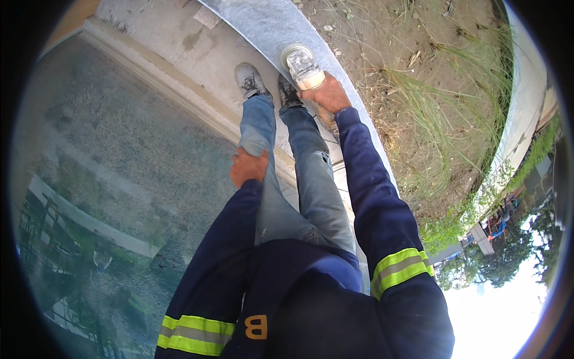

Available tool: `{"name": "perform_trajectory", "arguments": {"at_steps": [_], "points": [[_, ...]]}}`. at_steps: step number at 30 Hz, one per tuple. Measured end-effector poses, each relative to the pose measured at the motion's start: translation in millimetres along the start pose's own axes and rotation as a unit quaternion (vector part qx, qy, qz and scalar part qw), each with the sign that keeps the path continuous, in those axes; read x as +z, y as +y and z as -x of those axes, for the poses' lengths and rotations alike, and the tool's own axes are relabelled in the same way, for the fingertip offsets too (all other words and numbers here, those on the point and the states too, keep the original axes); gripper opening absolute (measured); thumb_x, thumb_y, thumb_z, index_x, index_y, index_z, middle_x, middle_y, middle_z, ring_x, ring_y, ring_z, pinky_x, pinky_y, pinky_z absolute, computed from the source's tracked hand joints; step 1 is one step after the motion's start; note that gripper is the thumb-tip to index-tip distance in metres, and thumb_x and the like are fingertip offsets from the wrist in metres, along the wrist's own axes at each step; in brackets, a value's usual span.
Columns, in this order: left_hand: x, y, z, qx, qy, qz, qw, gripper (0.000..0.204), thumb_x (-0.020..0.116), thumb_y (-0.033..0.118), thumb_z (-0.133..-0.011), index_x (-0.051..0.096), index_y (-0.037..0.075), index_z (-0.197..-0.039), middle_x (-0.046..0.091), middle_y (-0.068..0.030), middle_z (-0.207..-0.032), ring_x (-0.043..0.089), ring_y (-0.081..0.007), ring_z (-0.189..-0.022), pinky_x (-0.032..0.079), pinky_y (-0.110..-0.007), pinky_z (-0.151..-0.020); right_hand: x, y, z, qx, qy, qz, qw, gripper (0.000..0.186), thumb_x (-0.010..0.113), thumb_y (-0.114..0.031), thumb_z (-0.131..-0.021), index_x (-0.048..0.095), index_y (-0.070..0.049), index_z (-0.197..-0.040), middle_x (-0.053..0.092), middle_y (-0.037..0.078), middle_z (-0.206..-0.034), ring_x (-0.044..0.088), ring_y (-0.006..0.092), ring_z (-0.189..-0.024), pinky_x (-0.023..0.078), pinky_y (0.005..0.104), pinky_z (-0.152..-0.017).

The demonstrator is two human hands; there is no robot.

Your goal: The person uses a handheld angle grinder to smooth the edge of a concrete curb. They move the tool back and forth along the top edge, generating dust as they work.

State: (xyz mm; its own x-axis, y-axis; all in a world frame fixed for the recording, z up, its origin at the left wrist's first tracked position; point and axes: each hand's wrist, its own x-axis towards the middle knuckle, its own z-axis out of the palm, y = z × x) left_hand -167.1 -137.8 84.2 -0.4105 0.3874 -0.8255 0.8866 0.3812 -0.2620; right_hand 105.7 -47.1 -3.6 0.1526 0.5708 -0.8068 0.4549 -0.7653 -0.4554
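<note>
My right hand (327,94) is wrapped round the body of a dusty angle grinder (302,63). The grinder's round head sits over the pale curved concrete curb (263,23), and whether the disc touches the surface cannot be made out. Behind my hand, part of the tool's rear end shows beside my forearm. My left hand (247,167) is closed over the left leg of my jeans (257,134), about at the knee, with its fingers curled against the cloth.
Two dusty shoes (249,79) stand on the narrow paved strip (179,45) inside the curb. On the left, a large glass pane (131,149) reflects the surroundings. Beyond the curb on the right lies a soil bed (371,54) with long grass (430,113).
</note>
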Motion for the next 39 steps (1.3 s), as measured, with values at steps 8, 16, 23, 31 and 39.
{"name": "perform_trajectory", "arguments": {"at_steps": [8, 16, 23, 31, 39], "points": [[-1.4, -0.2, -0.2, 0.019, 0.015, 0.006, 1.0, 0.08, 0.077, 0.061, -0.082, 0.062, 0.001, -0.133, 0.069, -0.0252, -0.127, 0.072, -0.0442, -0.111, 0.056, -0.051, -0.099, 3.6, -16.1, -8.4, -0.004, -0.033, 0.014, 0.999, 0.087, 0.09, -0.048, -0.062, 0.066, 0.004, -0.127, 0.074, 0.026, -0.121, 0.072, 0.0406, -0.114, 0.055, 0.045, -0.099], [-6.4, -8.2, -6.2, 0.015, 0.002, 0.012, 1.0, 0.084, 0.076, 0.062, -0.083, 0.059, 0.0, -0.138, 0.068, -0.0254, -0.13, 0.071, -0.0443, -0.113, 0.055, -0.051, -0.101, -20.5, 3.6, 1.7, -0.038, 0.014, -0.08, 0.996, 0.077, 0.094, -0.035, -0.066, 0.068, 0.005, -0.126, 0.075, 0.023, -0.122, 0.072, 0.0351, -0.116, 0.055, 0.0409, -0.101], [-7.1, -9.0, -7.4, 0.011, -0.009, 0.03, 0.999, 0.087, 0.077, 0.059, -0.083, 0.056, -0.003, -0.141, 0.067, -0.0277, -0.13, 0.072, -0.0446, -0.112, 0.057, -0.05, -0.1, -24.8, -40.6, -52.2, -0.072, 0.033, -0.055, 0.995, 0.071, 0.093, -0.034, -0.07, 0.068, 0.005, -0.125, 0.078, 0.017, -0.116, 0.074, 0.0274, -0.103, 0.056, 0.0373, -0.096], [-14.9, -9.9, -7.0, 0.022, -0.002, 0.033, 0.999, 0.082, 0.077, 0.059, -0.083, 0.06, -0.001, -0.136, 0.068, -0.0274, -0.129, 0.072, -0.0445, -0.111, 0.057, -0.05, -0.098, 13.5, -19.4, -7.2, -0.002, 0.032, -0.004, 0.999, 0.081, 0.093, -0.043, -0.063, 0.069, 0.004, -0.124, 0.076, 0.024, -0.12, 0.073, 0.038, -0.114, 0.055, 0.0432, -0.1], [-12.0, -15.9, -12.0, 0.013, 0.003, 0.017, 1.0, 0.08, 0.078, 0.059, -0.083, 0.06, 0.001, -0.135, 0.069, -0.0249, -0.127, 0.074, -0.0444, -0.107, 0.058, -0.052, -0.096, -33.4, -34.9, -17.9, -0.019, 0.029, -0.072, 0.997, 0.068, 0.092, -0.029, -0.071, 0.069, 0.006, -0.124, 0.078, 0.02, -0.117, 0.075, 0.0318, -0.107, 0.057, 0.0396, -0.095]]}}
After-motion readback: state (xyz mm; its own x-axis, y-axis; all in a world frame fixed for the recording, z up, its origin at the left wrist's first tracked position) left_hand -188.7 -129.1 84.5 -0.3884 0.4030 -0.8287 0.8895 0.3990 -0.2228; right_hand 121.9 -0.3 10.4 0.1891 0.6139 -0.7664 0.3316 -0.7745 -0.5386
